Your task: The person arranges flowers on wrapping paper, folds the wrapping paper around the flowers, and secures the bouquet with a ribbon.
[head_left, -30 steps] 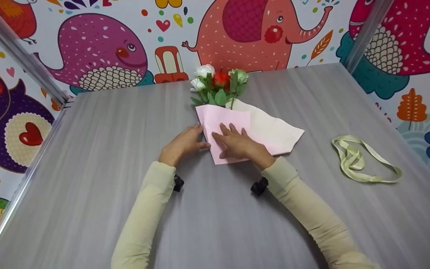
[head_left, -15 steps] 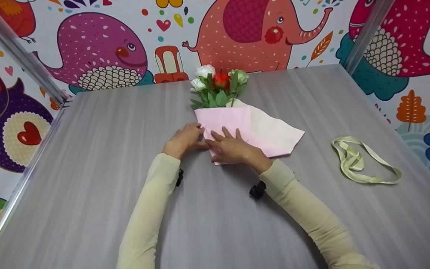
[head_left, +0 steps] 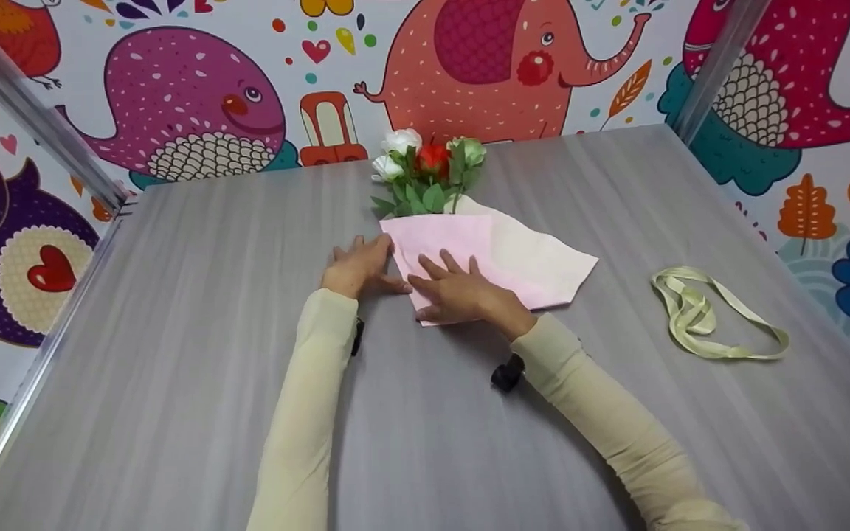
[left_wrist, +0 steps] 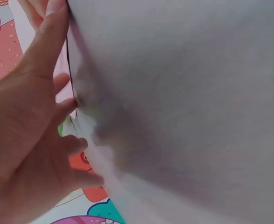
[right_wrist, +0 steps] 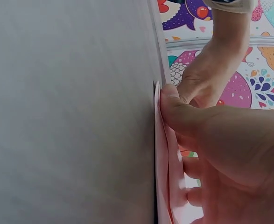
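Observation:
Pink wrapping paper (head_left: 436,232), folded over flower stems, lies flat on the table in the head view. White roses (head_left: 401,141), a red rose (head_left: 433,159) and a pale green rose (head_left: 469,151) stick out of its top with green leaves (head_left: 425,198). My right hand (head_left: 462,293) rests spread on the pink fold, thumb near the lower left edge. At the paper's left edge, my left hand (head_left: 360,267) touches the fold with relaxed fingers. The right wrist view shows the thumb of my right hand (right_wrist: 235,149) pressing the layered paper edge. The stems are hidden.
The paper's cream part (head_left: 539,258) spreads out to the right. A loose pale green ribbon (head_left: 698,321) lies on the grey table (head_left: 174,354) further right. Behind the table stands a wall (head_left: 366,74) printed with cartoon animals.
My right hand has shifted slightly down and left on the paper and stays there. The left hand has slid a little up along the edge. The pink fold's upper left corner now lies flatter.

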`<state>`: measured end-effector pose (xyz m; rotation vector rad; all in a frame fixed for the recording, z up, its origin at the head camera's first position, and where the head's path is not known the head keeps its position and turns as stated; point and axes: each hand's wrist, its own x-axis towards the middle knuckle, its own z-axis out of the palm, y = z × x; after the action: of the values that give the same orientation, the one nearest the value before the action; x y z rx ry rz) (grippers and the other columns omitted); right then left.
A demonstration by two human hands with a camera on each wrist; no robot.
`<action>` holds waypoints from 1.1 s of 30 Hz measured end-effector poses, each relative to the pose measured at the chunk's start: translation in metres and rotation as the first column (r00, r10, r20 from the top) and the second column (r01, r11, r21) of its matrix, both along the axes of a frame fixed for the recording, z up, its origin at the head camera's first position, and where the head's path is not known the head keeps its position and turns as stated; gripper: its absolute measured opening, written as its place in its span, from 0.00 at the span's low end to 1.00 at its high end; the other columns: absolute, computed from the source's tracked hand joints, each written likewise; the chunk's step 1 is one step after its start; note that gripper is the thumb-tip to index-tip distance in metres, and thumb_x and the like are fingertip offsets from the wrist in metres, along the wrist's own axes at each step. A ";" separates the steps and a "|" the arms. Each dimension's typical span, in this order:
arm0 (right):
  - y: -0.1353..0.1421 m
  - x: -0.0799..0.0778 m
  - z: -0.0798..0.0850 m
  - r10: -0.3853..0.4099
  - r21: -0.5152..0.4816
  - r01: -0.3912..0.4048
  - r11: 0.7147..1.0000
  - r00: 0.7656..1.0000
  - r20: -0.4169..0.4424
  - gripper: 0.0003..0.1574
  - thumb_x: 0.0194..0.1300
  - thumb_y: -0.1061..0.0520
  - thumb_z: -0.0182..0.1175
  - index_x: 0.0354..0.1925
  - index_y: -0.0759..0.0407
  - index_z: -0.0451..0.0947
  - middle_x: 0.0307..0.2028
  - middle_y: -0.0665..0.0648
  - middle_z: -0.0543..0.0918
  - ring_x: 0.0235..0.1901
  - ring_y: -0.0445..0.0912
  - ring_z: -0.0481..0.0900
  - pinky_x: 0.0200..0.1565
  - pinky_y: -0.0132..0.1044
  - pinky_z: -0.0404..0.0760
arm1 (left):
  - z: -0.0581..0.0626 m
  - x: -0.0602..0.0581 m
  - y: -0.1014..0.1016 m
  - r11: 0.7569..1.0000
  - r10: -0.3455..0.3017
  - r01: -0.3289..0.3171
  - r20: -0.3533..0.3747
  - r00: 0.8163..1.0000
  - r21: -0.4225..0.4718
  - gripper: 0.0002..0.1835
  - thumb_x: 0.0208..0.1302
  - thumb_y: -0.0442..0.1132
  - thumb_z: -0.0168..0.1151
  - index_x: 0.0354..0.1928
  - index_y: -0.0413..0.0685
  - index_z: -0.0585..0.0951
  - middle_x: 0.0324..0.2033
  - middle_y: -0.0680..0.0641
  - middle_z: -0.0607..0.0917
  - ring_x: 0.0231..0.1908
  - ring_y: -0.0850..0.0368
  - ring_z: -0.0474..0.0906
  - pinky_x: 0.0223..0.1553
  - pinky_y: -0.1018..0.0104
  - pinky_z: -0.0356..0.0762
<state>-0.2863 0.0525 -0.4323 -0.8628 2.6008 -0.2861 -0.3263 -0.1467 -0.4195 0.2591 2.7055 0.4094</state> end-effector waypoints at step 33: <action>0.003 0.000 0.003 0.011 0.003 -0.011 1.000 1.000 0.011 0.45 0.73 0.35 0.53 0.79 0.41 0.50 0.81 0.55 0.40 0.80 0.61 0.34 0.71 0.74 0.41 | 0.003 -0.006 0.015 0.983 -0.027 0.019 -0.041 0.999 -0.180 0.60 0.51 0.66 0.72 0.78 0.47 0.52 0.80 0.38 0.49 0.78 0.28 0.38 0.72 0.25 0.40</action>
<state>-0.2867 0.0553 -0.4293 -0.8724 2.5851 -0.2822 -0.3325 -0.1318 -0.4162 0.2505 2.7573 0.1525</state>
